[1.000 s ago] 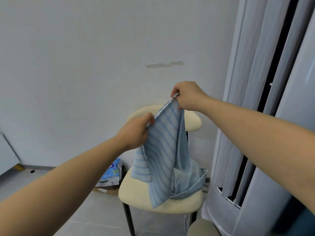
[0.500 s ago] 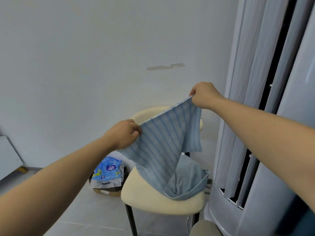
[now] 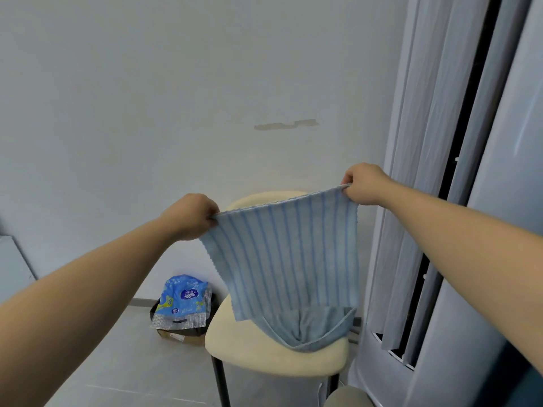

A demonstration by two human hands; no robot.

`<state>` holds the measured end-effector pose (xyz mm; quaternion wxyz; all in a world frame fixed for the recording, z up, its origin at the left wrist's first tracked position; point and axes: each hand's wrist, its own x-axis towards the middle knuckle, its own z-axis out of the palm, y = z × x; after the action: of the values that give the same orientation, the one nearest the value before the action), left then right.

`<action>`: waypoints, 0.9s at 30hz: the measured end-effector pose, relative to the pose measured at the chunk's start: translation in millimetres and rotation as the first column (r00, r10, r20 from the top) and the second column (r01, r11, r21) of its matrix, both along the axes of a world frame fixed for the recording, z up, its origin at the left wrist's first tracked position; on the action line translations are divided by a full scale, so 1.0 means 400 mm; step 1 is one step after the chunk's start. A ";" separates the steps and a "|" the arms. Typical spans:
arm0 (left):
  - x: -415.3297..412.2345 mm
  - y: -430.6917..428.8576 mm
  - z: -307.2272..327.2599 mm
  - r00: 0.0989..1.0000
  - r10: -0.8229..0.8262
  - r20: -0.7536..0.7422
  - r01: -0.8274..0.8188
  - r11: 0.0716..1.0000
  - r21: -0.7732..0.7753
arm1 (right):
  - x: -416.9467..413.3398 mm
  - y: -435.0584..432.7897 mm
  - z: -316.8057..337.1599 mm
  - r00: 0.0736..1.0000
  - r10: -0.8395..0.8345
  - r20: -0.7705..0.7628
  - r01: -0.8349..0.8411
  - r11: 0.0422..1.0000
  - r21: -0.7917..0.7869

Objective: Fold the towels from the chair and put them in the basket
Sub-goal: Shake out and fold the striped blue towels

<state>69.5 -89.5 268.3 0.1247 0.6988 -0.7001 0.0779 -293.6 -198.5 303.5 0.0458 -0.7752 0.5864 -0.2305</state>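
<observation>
Two bare hands are holding a blue striped towel (image 3: 289, 254) spread flat in the air in front of a cream chair (image 3: 276, 352). On the blue plastic packet (image 3: 183, 298) that is lying on a box on the floor, left of the chair, only a yellow figure "8" is readable; the round logo is carrying writing too small to make out.

The left hand (image 3: 191, 215) is closing its fingers in a fist on the upper left corner of the towel, with the arm stretching forward from the lower left. The right hand (image 3: 365, 183) is pinching the upper right corner with curled fingers and is standing higher than the left one, so the top edge of the towel is running a little uphill to the right. The stripes are hanging almost vertical.

A second towel (image 3: 314, 329), plain grey-blue, is lying crumpled on the seat of the chair, and the lower edge of the striped towel is covering its upper part. The striped towel is also hiding most of the chair back, so only the curved top is showing above it. The fingertips of both hands are hidden behind the cloth. Pale curtains (image 3: 435, 142) are hanging at the right, and a rounded pale object (image 3: 349, 398) at the bottom edge is cut off, so I cannot tell what it is
</observation>
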 end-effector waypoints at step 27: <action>-0.058 0.181 -0.029 0.433 -0.071 -0.898 -0.295 0.931 -0.216 | -0.081 0.234 -0.056 0.930 -0.033 0.365 -0.044 0.979 0.200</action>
<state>46.2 -17.1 256.7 0.5888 0.6459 -0.4535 -0.1746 -325.8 -104.7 281.2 0.2346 -0.7113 0.5859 -0.3092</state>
